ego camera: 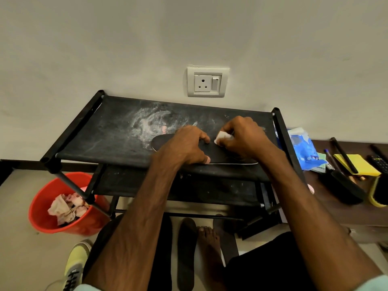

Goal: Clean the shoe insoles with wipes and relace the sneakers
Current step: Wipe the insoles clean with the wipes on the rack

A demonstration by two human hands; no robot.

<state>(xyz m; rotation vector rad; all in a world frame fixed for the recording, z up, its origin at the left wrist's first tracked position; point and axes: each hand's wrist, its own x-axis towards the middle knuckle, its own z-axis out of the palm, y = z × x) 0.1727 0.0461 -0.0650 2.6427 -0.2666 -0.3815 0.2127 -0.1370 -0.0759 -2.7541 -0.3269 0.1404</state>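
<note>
Forearms nearest; left hand (184,145) grips insole (163,141) flat on dusty rack top shelf (105,133); right hand (245,139) pinches wipe (220,138) against its surface. White wall (126,49) with socket (206,81) behind; red bucket (37,215) floor-left.

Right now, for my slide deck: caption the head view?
Left hand holds black insole on shoe rack; right hand presses a white wipe to it.

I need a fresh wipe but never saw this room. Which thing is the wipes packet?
Find the black fabric-topped shoe rack below the white wall socket. Off its right edge, on the dark brown table, lies a crinkled blue plastic wipes packet. It is the only pouch, near a yellow notepad.
</note>
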